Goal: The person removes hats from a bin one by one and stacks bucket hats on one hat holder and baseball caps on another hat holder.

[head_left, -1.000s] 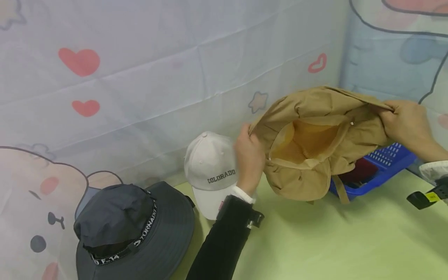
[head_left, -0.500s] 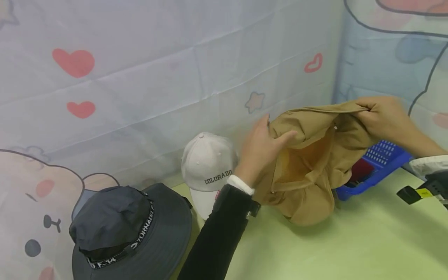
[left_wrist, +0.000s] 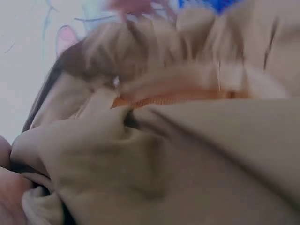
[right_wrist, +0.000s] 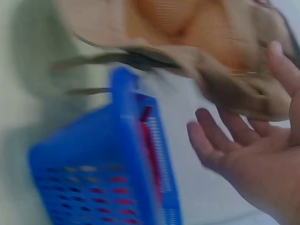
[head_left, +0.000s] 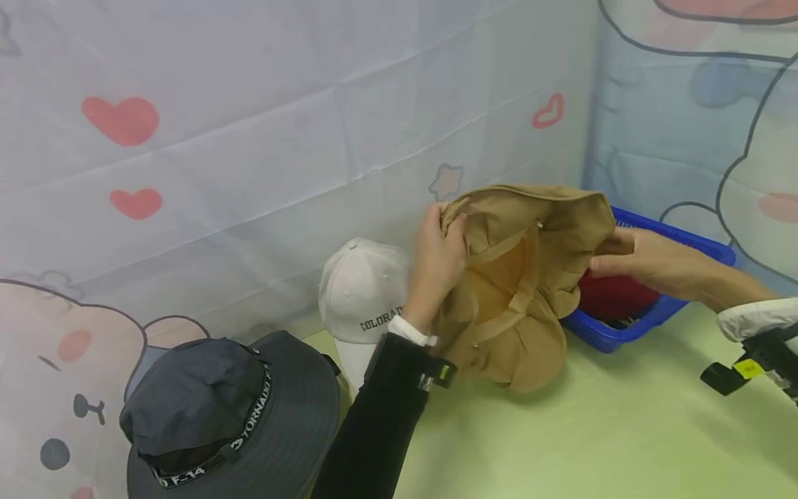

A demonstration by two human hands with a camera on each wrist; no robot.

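Head view shows a tan, soft cloth sun hat with a wide floppy brim and an orange mesh lining held up just above the pale green tabletop, its lower brim sagging down to or close to that surface. It looks light and limp: the fabric creases and folds wherever it is gripped, so it likely keeps no shape of its own and is best taken at the brim edge on two opposite sides, not by the crown. Nothing about it seems fragile or slippery.

At the hat's upper left edge, the left hand curls its fingers round a bunched fold of the brim. In the left wrist view, crumpled tan cloth fills the frame. The right hand lies at the hat's right side; the right wrist view shows its fingers spread and fairly straight beneath the cloth, supporting rather than pinching it.

Behind the hat stands a blue slotted plastic basket with something dark red inside. Left of it sits a white baseball cap lettered COLORADO, and nearer still a dark grey bucket hat with a lettered band. A pale cartoon-printed cloth backdrop hangs behind.
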